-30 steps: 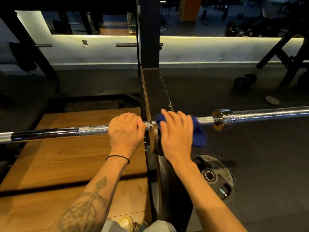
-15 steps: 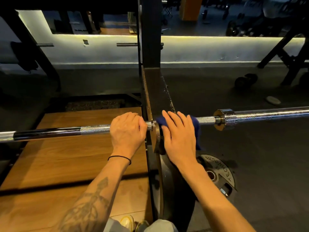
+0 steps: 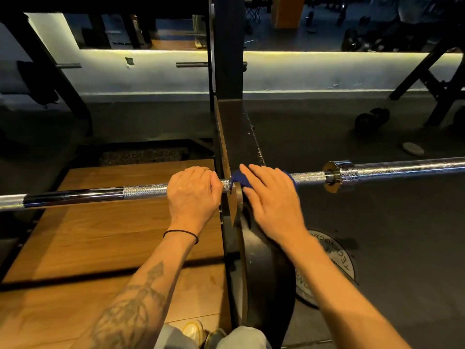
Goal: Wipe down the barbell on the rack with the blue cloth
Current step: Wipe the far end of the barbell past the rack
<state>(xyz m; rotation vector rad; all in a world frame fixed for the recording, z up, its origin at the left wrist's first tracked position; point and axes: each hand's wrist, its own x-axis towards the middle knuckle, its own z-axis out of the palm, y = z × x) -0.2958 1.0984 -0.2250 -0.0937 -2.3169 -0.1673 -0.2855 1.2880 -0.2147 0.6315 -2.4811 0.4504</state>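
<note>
A: Where is the long chrome steel barbell (image 3: 302, 178) sitting?

B: It is lying across the black steel rack upright (image 3: 227, 122).

A: And the hands?

B: The left hand (image 3: 192, 195) is curling around the knurled shaft. The right hand (image 3: 273, 200) is pressing the dark blue cloth (image 3: 238, 178) onto the bar, fingers lying fairly straight.

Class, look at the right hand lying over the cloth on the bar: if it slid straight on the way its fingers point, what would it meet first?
The right hand points up-left, so probably the black rack upright just beyond the cloth; depth is unclear.
</note>
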